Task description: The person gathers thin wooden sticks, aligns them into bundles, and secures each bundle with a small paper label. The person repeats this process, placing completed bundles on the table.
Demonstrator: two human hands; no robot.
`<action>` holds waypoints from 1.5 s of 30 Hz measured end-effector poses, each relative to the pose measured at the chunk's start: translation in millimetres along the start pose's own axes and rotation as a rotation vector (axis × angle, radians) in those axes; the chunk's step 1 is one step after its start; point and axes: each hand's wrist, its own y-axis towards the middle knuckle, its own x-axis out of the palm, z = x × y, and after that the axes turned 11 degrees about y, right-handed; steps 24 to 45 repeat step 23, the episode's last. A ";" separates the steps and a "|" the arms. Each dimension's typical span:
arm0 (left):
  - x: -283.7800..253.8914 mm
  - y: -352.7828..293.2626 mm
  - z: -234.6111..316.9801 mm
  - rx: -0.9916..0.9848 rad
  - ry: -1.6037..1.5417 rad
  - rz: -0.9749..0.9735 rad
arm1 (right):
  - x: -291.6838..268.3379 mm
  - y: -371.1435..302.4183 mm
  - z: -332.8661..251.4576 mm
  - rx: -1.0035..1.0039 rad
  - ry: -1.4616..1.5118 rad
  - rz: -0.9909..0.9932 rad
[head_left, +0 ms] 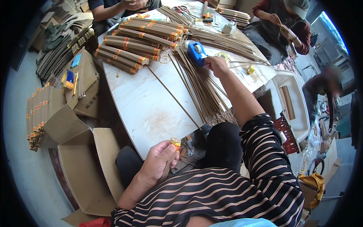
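My left hand [159, 158], near my lap, is wrapped round a bundle of thin brown incense sticks [166, 168]. A red and yellow band [175, 143] circles its upper end, and the lower part runs down against my striped top. My right arm reaches forward across the table, where my right hand [216, 65] is at the near end of a blue tape dispenser [197, 53]. Its fingers are pinched together there, and what lies between them is too small to make out. Loose incense sticks [196, 85] fan out on the table below the dispenser.
Banded bundles [130, 47] are piled on the white table [141, 102]. Tape rolls [250, 69] lie to the right. An open carton [77, 166] stands left, a white tub [298, 125] right. Two people work across the table; another person [327, 85] is at far right.
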 end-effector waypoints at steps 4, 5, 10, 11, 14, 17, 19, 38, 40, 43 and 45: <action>0.5 0.0 1.4 -0.007 0.003 0.005 | 4.5 3.3 8.2 -0.021 0.068 0.049; 0.4 0.1 0.9 -0.009 0.007 0.007 | 5.0 4.6 8.4 -0.016 0.060 0.047; 1.1 0.1 -1.5 0.019 -0.010 0.004 | 5.8 10.5 12.6 -0.062 0.067 0.080; 1.0 0.1 -1.7 0.024 -0.012 0.006 | 7.7 9.4 13.6 -0.085 0.095 0.096; 0.7 -1.6 -1.4 0.039 -0.022 0.013 | 10.7 5.6 13.2 -0.119 0.114 0.122; -2.8 -1.4 -3.0 0.058 -0.017 0.014 | 15.6 2.4 13.1 -0.128 0.177 0.146; -2.8 -2.0 -1.9 0.065 -0.010 0.021 | 18.7 -0.5 14.1 -0.137 0.189 0.154; -7.1 -2.1 -3.2 0.068 -0.025 0.027 | 10.7 12.5 22.4 -0.135 0.059 0.162; -7.1 -2.1 -3.2 0.068 -0.025 0.027 | 10.7 12.5 22.4 -0.135 0.059 0.162; -7.1 -2.1 -3.2 0.068 -0.025 0.027 | 10.7 12.5 22.4 -0.135 0.059 0.162; -7.1 -2.1 -3.2 0.068 -0.025 0.027 | 10.7 12.5 22.4 -0.135 0.059 0.162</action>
